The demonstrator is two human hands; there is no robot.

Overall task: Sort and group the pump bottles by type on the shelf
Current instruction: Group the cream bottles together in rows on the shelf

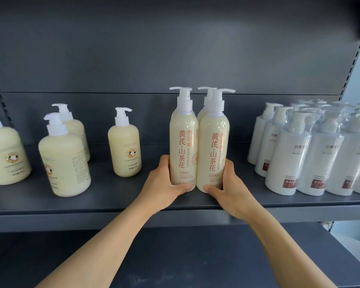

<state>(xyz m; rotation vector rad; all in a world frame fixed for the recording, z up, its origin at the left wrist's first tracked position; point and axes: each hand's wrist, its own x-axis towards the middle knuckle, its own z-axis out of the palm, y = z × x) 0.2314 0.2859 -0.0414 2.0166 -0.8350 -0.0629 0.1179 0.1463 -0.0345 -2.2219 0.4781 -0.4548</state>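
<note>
Tall cream pump bottles with orange lettering stand together mid-shelf, more of the same kind hidden behind the front pair. My left hand (168, 179) grips the base of the left tall bottle (183, 142). My right hand (227, 183) grips the base of the right tall bottle (213, 146). The two front bottles touch side by side. Short round cream pump bottles (125, 150) stand scattered to the left, one (63, 161) nearer the front edge. White plastic-wrapped pump bottles (287, 159) are grouped at the right.
The dark grey shelf (112, 196) has a dark back panel and a front lip. Bare shelf lies between the tall bottles and the white group, and between them and the short bottles. A lower shelf (175, 256) shows beneath my arms.
</note>
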